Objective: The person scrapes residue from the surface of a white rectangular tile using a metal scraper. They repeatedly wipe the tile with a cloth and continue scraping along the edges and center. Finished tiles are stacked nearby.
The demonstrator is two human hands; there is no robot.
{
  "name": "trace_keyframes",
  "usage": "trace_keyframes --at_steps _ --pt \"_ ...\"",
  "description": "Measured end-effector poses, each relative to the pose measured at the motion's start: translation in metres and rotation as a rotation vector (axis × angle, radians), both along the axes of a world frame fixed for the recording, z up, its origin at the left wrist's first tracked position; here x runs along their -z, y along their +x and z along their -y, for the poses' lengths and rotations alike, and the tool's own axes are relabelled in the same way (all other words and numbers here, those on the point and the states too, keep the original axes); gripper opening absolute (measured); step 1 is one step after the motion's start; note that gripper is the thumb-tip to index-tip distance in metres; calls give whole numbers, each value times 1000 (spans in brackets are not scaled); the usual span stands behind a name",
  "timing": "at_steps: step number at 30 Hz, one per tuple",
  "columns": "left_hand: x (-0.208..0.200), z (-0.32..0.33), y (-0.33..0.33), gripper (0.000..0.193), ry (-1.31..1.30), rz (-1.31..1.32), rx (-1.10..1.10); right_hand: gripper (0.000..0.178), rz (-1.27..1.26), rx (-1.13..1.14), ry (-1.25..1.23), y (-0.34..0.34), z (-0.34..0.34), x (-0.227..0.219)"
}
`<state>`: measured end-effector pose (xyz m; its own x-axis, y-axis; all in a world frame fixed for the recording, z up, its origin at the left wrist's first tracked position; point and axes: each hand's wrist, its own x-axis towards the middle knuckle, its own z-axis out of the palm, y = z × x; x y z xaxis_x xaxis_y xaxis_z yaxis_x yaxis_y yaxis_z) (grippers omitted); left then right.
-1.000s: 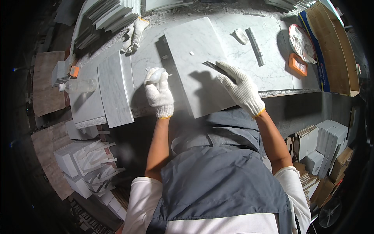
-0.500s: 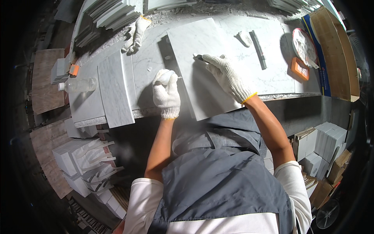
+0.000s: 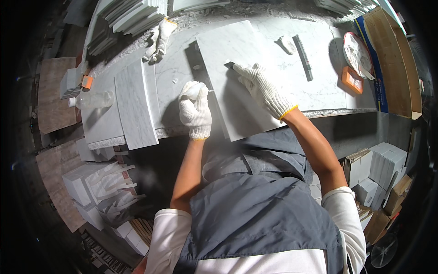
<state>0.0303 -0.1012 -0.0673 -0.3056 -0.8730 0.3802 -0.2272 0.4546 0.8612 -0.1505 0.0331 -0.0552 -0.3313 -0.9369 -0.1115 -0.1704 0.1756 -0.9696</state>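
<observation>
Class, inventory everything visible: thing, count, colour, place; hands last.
Worktop: one, pale, upper centre
Large slab: one, pale grey, centre
Narrow slab: one, pale grey, left
Bottle: one, clear, far left
Blocks: two, orange, either side
Loose glove bundle: one, white, upper left
Stick: one, grey, right
Lump: one, white, beside stick
Container: one, red-rimmed, right
Cardboard box: one, brown, far right
Thin slabs: many, white, upper left
Boxy stacks: several, white, lower sides
Tool tip: one, dark, right hand
Held piece: one, whitish, left hand
Apron: one, grey, lower centre
Hands: two, white-gloved, centre
</observation>
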Motion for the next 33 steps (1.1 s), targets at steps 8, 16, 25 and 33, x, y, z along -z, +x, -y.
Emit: trace_keyframes --at_steps 8,16,25,33 --pt "6 2 1 32 52 -13 -5 58 37 -100 -17 3 -18 -29" --pt "12 8 6 44 24 157 13 54 -223 -142 13 1 9 -35" --pt "-17 21 5 48 -158 248 63 49 -500 214 -227 17 -35 -13" --pt "-56 31 -12 53 -640 819 56 53 -618 398 -159 55 -69 -49"
